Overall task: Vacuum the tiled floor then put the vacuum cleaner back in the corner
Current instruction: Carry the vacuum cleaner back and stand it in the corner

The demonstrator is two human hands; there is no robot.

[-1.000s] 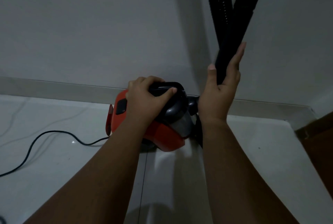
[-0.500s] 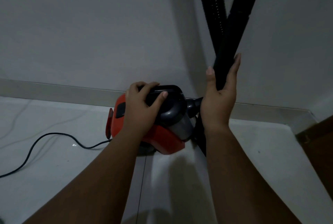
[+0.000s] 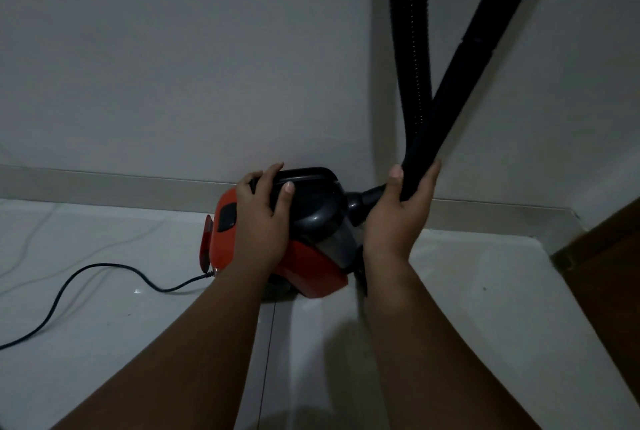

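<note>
Tucking red-and-black plastic canister vacuum (image 3: 311, 270) toward floor (image 3: 450, 291) corner, left hand (image 3: 263, 221) gripping top handle (image 3: 311, 175), right hand (image 3: 394, 221) clasping black wand tube (image 3: 450, 100); prop tube before releasing.

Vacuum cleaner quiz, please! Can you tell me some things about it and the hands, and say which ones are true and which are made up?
1. The vacuum cleaner is red and black. True.
2. The left hand grips its black handle. True.
3. The right hand holds nothing. False: its fingers and thumb hold the black tube.
4. The cord is wound up on top of the vacuum cleaner. False: it trails loose across the tiled floor.
5. The vacuum cleaner sits close to the wall. True.
</note>
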